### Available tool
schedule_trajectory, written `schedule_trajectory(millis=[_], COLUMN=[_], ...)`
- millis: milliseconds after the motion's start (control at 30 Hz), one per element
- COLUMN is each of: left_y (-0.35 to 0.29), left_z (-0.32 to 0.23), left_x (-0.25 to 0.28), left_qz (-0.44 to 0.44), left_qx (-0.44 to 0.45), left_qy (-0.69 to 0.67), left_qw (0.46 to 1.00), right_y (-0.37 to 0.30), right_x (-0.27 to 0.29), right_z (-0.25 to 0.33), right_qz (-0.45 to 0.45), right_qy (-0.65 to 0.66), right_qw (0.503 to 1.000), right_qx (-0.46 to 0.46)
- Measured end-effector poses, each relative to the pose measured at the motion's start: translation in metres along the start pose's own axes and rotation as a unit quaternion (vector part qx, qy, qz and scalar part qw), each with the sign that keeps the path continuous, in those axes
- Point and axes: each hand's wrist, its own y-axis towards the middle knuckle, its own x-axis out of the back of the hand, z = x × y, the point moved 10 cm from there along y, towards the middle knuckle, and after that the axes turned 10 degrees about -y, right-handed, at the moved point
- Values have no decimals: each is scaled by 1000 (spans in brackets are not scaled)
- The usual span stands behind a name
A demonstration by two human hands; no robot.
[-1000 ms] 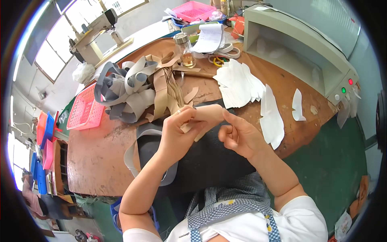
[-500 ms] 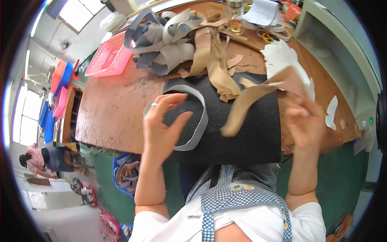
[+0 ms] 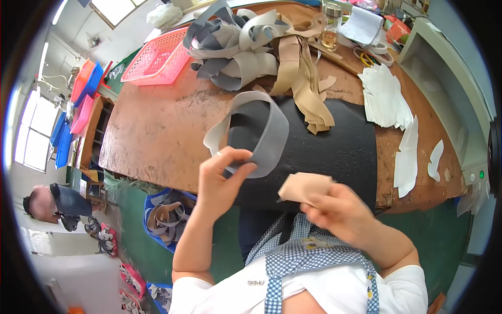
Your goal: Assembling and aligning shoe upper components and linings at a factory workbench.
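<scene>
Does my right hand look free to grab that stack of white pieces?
Probably not yet: your right hand holds a tan piece, which likely needs setting down first. Otherwise, nothing visible blocks the way to the white stack.

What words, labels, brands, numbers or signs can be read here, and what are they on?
White shirt: a small dark chest print, too small to read with certainty.
Pale paper sheets at the back of the table: faint marks, too small and blurred to read.
I can make out no other text.
</scene>
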Motion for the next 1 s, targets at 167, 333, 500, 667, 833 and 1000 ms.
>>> schedule_trajectory(millis=[167,333,500,667,833,1000], left_y=[0,-25,-29,-27,-24,-23], left_z=[-59,-31,8,11,16,24], left_x=[-20,-32,-20,-24,-26,-22], left_qz=[95,116,23,27,2,-28], left_qx=[-102,-77,17,5,70,101], left_qy=[31,49,-130,-64,-128,-177], left_qw=[990,989,991,998,989,979], right_y=[82,104,97,99,99,96], right_x=[1,-37,-27,-17,-18,-2], right_z=[-22,10,10,8,8,-1], right_qz=[-23,248,161,116,170,91], right_qy=[55,-16,-5,-12,-51,-29], right_qw=[996,943,972,981,971,988], right_qx=[64,221,168,153,162,125])
